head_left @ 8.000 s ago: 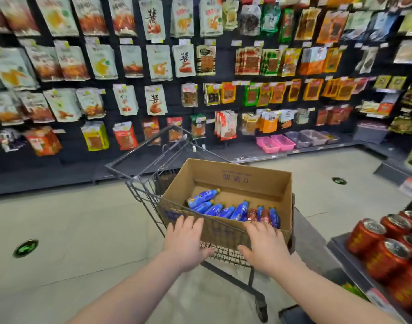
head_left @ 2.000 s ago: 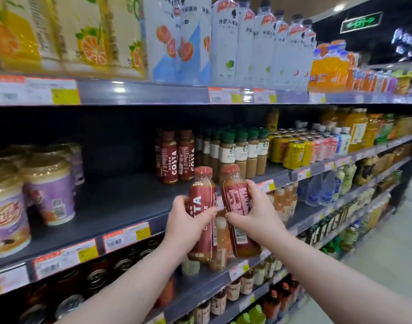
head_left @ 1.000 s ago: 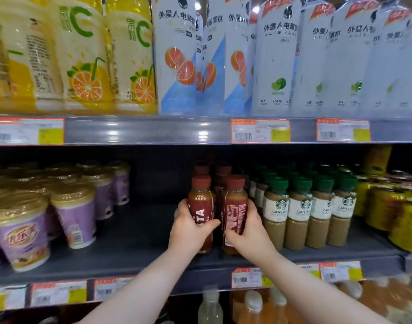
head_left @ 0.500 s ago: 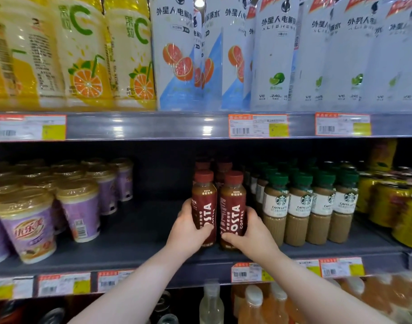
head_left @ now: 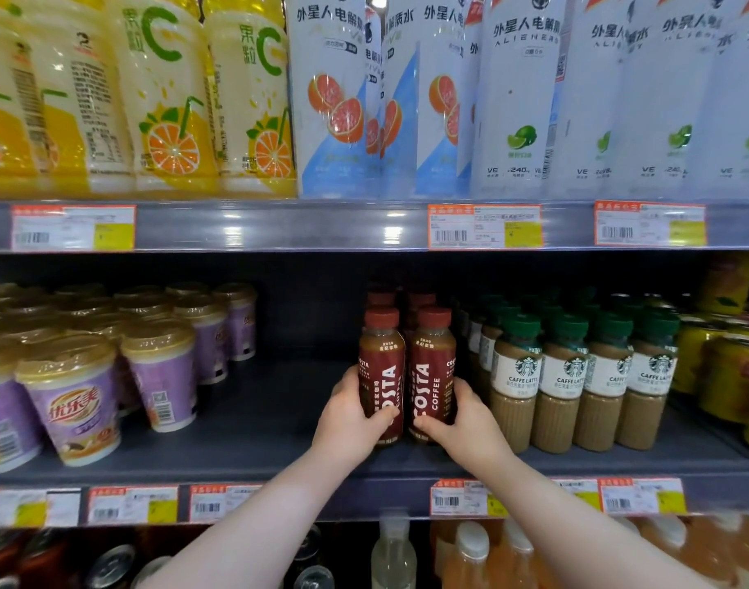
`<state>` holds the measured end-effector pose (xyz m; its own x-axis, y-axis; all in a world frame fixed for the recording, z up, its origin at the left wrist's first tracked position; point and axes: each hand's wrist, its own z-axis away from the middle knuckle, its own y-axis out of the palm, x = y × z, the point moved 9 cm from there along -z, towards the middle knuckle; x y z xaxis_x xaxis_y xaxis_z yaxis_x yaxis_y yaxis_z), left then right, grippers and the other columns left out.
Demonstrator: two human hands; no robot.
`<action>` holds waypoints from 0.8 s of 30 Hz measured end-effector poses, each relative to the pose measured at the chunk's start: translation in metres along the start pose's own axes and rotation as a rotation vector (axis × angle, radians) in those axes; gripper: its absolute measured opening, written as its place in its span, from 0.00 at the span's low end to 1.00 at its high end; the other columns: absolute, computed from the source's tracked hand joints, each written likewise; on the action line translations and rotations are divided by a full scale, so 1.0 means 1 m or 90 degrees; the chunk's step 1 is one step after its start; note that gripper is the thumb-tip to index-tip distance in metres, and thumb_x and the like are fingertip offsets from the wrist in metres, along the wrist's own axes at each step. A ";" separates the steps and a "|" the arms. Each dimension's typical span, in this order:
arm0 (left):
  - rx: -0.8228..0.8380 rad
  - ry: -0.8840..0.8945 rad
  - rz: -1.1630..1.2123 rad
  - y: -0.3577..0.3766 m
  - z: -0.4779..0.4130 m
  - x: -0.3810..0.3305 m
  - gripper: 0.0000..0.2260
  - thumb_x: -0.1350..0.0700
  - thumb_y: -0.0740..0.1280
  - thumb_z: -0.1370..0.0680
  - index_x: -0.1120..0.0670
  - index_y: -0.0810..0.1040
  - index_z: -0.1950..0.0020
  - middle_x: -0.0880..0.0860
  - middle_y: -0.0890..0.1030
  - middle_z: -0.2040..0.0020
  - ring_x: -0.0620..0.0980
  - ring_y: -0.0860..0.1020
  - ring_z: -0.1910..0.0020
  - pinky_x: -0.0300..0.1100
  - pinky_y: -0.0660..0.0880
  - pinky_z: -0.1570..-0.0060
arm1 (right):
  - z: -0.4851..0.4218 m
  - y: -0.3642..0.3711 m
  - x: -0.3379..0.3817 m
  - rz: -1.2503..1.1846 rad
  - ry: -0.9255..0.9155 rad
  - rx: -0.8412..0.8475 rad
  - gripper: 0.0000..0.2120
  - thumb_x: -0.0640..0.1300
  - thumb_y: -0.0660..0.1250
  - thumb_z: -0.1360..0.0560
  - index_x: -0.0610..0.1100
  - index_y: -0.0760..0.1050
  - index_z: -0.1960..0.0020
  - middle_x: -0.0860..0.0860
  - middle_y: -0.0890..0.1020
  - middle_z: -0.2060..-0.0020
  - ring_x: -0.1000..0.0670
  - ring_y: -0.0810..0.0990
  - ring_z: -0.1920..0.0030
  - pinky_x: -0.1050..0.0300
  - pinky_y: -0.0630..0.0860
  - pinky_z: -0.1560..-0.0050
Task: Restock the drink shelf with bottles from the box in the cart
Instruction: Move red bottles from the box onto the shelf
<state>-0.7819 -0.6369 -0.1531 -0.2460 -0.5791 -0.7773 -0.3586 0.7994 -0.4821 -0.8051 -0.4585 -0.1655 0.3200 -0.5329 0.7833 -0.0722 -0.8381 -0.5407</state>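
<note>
Left Costa bottle (head_left: 381, 371) and right Costa bottle (head_left: 433, 371) stood upright and touching, side by side on the middle shelf (head_left: 258, 423), labels facing out. More red-capped bottles of the same kind (head_left: 421, 301) were lined up behind them.

In the head view, the left hand (head_left: 350, 423) gripped the left Costa bottle low on its body, thumb across the front and fingers curled round its outer side. The right hand (head_left: 464, 420) held the right Costa bottle the same way from the other side.

Green-capped Starbucks bottles (head_left: 565, 376) stood just beside the right hand, and purple milk-tea cups (head_left: 81, 401) sat well apart to the left. On the upper shelf (head_left: 279, 226) were orange-juice bottles (head_left: 168, 99) and white electrolyte-water bottles (head_left: 518, 99), with price tags (head_left: 485, 226) along its edge.
</note>
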 end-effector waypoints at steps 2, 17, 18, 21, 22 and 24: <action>0.002 -0.004 -0.005 0.001 -0.001 -0.001 0.31 0.53 0.72 0.29 0.51 0.63 0.29 0.53 0.73 0.38 0.49 0.75 0.43 0.46 0.74 0.44 | -0.001 0.000 0.000 0.001 -0.004 -0.001 0.31 0.49 0.74 0.32 0.50 0.65 0.33 0.53 0.76 0.43 0.56 0.74 0.49 0.60 0.70 0.48; 0.011 -0.046 -0.019 0.004 0.000 -0.005 0.30 0.55 0.70 0.27 0.52 0.62 0.28 0.54 0.75 0.38 0.52 0.75 0.41 0.50 0.73 0.42 | 0.004 0.002 0.002 0.027 -0.004 0.000 0.29 0.50 0.72 0.29 0.48 0.64 0.33 0.50 0.76 0.41 0.50 0.76 0.42 0.54 0.74 0.44; 0.018 -0.053 -0.028 0.005 -0.001 -0.005 0.29 0.54 0.70 0.27 0.53 0.62 0.29 0.54 0.75 0.38 0.52 0.75 0.41 0.50 0.73 0.41 | 0.005 0.002 0.003 0.025 -0.004 0.002 0.29 0.50 0.72 0.29 0.48 0.64 0.33 0.50 0.76 0.41 0.50 0.76 0.42 0.53 0.74 0.44; 0.035 -0.070 -0.056 0.004 0.001 -0.005 0.28 0.52 0.70 0.27 0.53 0.64 0.30 0.54 0.75 0.38 0.52 0.75 0.41 0.49 0.73 0.41 | 0.008 -0.004 0.009 0.001 -0.017 -0.008 0.33 0.49 0.73 0.30 0.47 0.61 0.30 0.48 0.73 0.39 0.48 0.75 0.40 0.52 0.73 0.41; 0.027 -0.060 -0.071 0.001 0.004 -0.006 0.27 0.51 0.70 0.27 0.53 0.65 0.31 0.54 0.75 0.38 0.52 0.74 0.40 0.50 0.73 0.41 | 0.011 -0.008 0.013 -0.003 -0.028 -0.023 0.36 0.49 0.73 0.30 0.47 0.58 0.28 0.48 0.70 0.37 0.48 0.73 0.38 0.53 0.72 0.40; -0.001 -0.029 -0.121 -0.009 0.010 -0.009 0.29 0.48 0.70 0.28 0.52 0.65 0.31 0.54 0.74 0.38 0.53 0.73 0.38 0.51 0.71 0.39 | 0.018 -0.020 0.026 0.021 -0.076 -0.069 0.41 0.50 0.72 0.29 0.46 0.52 0.25 0.47 0.65 0.33 0.48 0.68 0.34 0.52 0.68 0.37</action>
<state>-0.7671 -0.6365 -0.1459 -0.1333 -0.7113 -0.6901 -0.3955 0.6766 -0.6211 -0.7782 -0.4538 -0.1402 0.4258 -0.5483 0.7198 -0.1845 -0.8314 -0.5242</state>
